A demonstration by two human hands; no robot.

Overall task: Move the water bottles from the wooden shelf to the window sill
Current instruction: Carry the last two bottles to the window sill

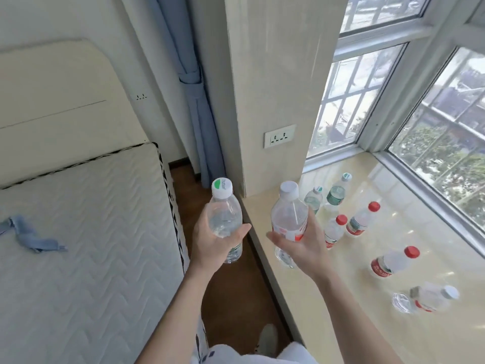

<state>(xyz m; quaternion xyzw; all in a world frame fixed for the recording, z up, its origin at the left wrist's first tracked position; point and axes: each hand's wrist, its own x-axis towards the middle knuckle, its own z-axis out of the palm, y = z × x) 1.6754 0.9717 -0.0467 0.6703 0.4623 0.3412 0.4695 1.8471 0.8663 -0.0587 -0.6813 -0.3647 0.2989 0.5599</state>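
Window sill (433, 232) at right: left hand (217, 240) wraps green-capped bottle (224, 214), right hand (301, 248) wraps white-capped bottle (288, 214); best set both upright on bare sill.

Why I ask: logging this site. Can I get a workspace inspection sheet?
Surface: glossy beige window sill, partly bare.
Job's things: at least six water bottles on the sill, with green, red and white caps; two more held.
Clutter: blue cloth strip on the mattress.
Hands: left hand grips a green-capped bottle; right hand grips a white-capped bottle.
Cables: nothing seen.
Surroundings: barred window, wall socket, tied blue curtain.
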